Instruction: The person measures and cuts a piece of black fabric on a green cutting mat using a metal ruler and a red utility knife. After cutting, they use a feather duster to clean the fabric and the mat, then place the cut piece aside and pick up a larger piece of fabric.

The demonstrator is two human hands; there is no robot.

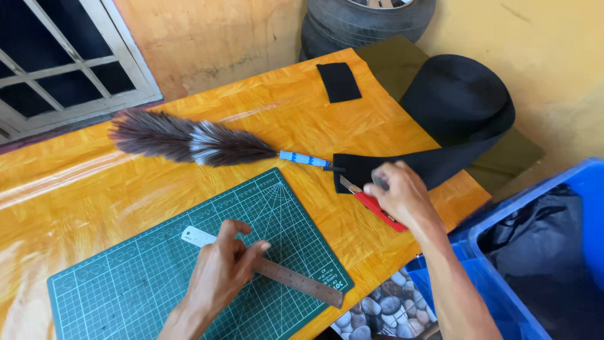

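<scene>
My left hand (220, 267) rests on a metal ruler (296, 281) that lies slantwise across a green cutting mat (126, 277). My right hand (402, 195) hovers over the end of a black fabric strip (428, 165) that unrolls from a big black roll (462, 97). Its fingers are pinching a small grey thing at the strip's edge. Under that hand lies a red-handled utility knife (371, 203) with its blade out, pointing up-left.
A feather duster (189, 141) with a blue handle lies across the orange table (75, 182). A small black fabric piece (338, 82) lies at the far edge. A blue plastic crate (553, 252) stands at the right. A tyre (365, 22) leans by the wall.
</scene>
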